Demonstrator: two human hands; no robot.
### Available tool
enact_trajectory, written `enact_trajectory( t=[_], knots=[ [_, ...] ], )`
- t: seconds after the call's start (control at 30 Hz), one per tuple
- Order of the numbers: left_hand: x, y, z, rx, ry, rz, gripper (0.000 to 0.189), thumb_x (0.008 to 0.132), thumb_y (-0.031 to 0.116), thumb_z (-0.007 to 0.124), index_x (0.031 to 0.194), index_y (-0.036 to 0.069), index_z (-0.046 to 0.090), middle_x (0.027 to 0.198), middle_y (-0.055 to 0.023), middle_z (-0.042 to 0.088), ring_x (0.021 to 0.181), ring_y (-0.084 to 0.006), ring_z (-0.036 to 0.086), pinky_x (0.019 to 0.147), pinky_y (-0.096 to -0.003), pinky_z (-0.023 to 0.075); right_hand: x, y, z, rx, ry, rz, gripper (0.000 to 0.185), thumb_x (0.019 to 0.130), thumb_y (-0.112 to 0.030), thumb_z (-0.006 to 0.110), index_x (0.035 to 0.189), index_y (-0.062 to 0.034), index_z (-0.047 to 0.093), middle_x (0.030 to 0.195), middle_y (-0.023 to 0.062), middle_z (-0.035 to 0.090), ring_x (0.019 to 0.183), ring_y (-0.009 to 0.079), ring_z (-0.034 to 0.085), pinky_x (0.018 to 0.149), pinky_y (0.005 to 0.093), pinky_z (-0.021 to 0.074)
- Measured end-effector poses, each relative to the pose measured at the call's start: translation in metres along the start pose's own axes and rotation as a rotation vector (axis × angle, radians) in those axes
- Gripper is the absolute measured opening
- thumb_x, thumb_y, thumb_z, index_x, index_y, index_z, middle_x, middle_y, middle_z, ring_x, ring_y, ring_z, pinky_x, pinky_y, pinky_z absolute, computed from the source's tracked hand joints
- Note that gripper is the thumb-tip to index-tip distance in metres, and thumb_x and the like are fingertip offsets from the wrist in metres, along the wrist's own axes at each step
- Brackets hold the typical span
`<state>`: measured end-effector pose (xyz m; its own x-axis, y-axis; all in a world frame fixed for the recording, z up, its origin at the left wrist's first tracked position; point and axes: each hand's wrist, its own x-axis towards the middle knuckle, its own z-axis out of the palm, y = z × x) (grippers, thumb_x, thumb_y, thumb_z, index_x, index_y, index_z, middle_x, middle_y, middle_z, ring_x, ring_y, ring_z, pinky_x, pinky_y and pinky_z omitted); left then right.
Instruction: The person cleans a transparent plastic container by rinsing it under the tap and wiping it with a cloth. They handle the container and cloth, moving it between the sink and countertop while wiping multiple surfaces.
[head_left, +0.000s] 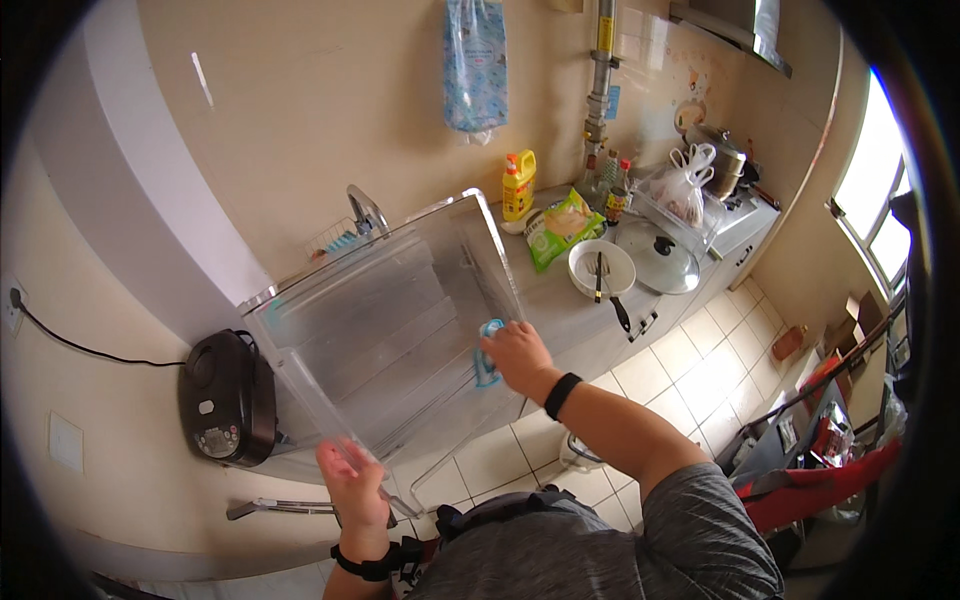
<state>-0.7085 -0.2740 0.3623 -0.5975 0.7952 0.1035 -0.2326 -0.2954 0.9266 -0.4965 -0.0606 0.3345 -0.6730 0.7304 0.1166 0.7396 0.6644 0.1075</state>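
A large, clear plastic bin or drawer is tilted over the counter, its far rim near the faucet. My left hand grips its near left edge, the fingers seen through the plastic. Inside or against its right wall, my right hand holds a blue and white cloth pressed to the plastic; the exact side is hard to tell. The faucet stands just behind the bin, beside a wire rack.
A black rice cooker stands at the left. Right of the bin are a yellow bottle, a green packet, a white bowl with utensils, a glass lid and a plastic bag. Boxes lie at the far right.
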Motion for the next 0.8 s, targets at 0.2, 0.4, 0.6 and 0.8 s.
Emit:
enact_trajectory(
  t=[0.2, 0.4, 0.6, 0.8],
  knots=[
    [0.007, 0.001, 0.004, -0.016, 0.041, -0.005, 0.036, 0.068, -0.006, 0.052, 0.1, 0.01, 0.043, 0.09, 0.0014, 0.044, 0.078, -0.0071, 0.043, 0.07, -0.0195, 0.0375, 0.015, -0.04, 0.032, 0.534, 0.051, 0.288, 0.032, 0.084, -0.015, 0.059, 0.113, -0.0046, 0.05, 0.098, 0.0193, 0.061, 0.093, 0.0339, 0.061, 0.077, 0.0452, 0.0499],
    [0.013, -0.006, 0.015, -0.017, 0.036, 0.063, 0.035, 0.069, -0.002, 0.053, 0.1, 0.011, 0.043, 0.089, 0.001, 0.044, 0.079, -0.0083, 0.043, 0.072, -0.0211, 0.0374, 0.011, -0.137, 0.016, 1.004, -0.067, -0.115, 0.041, 0.079, -0.013, 0.065, 0.117, -0.0062, 0.05, 0.104, 0.0199, 0.06, 0.095, 0.0397, 0.06, 0.081, 0.0462, 0.0486],
    [0.014, -0.01, 0.016, -0.023, 0.06, 0.063, 0.034, 0.07, 0.002, 0.055, 0.1, 0.01, 0.043, 0.089, 0.0, 0.044, 0.081, -0.0098, 0.043, 0.076, -0.0227, 0.0374, 0.016, -0.164, 0.007, 1.002, -0.093, -0.465, 0.044, 0.08, -0.015, 0.064, 0.12, -0.0056, 0.052, 0.109, 0.0199, 0.061, 0.101, 0.0387, 0.058, 0.088, 0.0451, 0.0458],
    [0.015, -0.021, 0.011, -0.059, 0.081, 0.065, 0.036, 0.069, 0.0, 0.052, 0.102, 0.01, 0.042, 0.09, -0.0008, 0.045, 0.082, -0.0112, 0.046, 0.076, -0.0233, 0.0398, 0.025, -0.142, -0.005, 1.041, -0.546, -0.496, 0.041, 0.08, -0.018, 0.059, 0.119, -0.0051, 0.056, 0.113, 0.0187, 0.062, 0.105, 0.0377, 0.057, 0.09, 0.0422, 0.0441]
  ],
)
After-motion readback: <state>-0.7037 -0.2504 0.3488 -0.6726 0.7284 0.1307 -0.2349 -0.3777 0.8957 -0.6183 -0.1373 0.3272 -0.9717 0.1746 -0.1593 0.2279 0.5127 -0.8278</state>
